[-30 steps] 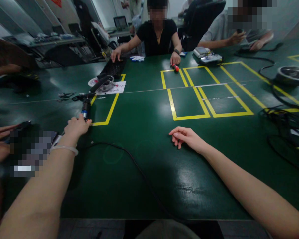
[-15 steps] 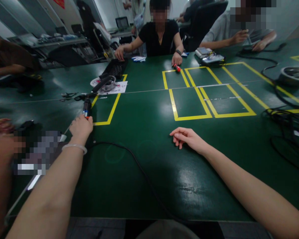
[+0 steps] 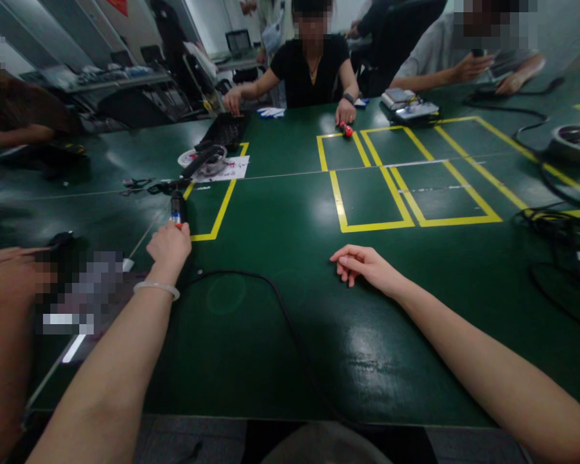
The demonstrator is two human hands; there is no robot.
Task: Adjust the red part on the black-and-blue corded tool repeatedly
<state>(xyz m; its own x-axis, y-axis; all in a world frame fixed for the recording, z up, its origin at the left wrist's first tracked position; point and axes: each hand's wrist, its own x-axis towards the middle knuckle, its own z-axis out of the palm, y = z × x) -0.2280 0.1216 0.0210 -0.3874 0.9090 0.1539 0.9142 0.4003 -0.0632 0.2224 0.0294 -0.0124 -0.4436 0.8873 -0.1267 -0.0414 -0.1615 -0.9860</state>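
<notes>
My left hand is closed around a dark cylindrical tool with a blue band and an orange part, its far end pointing away from me. What kind of tool it is I cannot make out. A black cord runs from near my left wrist across the green table to its front edge. Beyond the tool lie a clear round reel-like item and a white sheet. My right hand rests at the table's middle, fingers relaxed, slightly bent and holding nothing.
Yellow tape outlines mark the table. Black cables and a round metal-rimmed wheel are at the right. Opposite, a person's hand touches a red screwdriver-like tool. Another person's arm is close at my left.
My left hand has shifted slightly to the right with the dark tool, and the cord has bent along. My right hand stays put. The view has moved a little.
</notes>
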